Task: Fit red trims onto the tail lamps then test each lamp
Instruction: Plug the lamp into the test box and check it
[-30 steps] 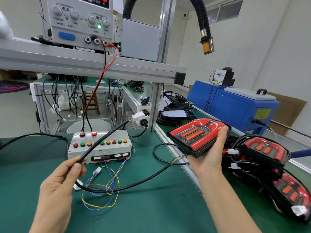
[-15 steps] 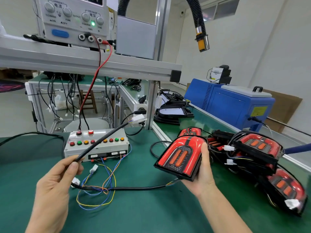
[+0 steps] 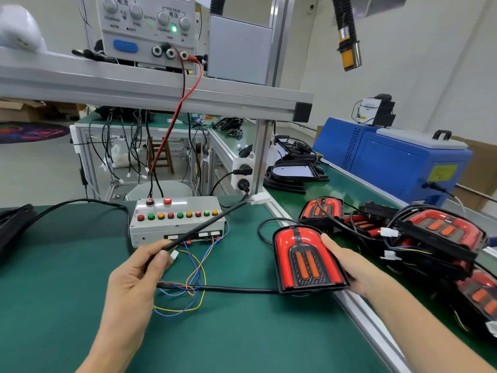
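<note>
Both forearms are bare to the frame's bottom edge; the left hand and right hand wear no gloves, rings or watch.

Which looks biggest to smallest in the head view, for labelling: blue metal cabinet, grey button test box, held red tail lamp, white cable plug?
1. Blue metal cabinet
2. Grey button test box and held red tail lamp: alike; lamp nearer, unsure
3. White cable plug

red tail lamp with orange strips — green mat, blue machine.
</note>
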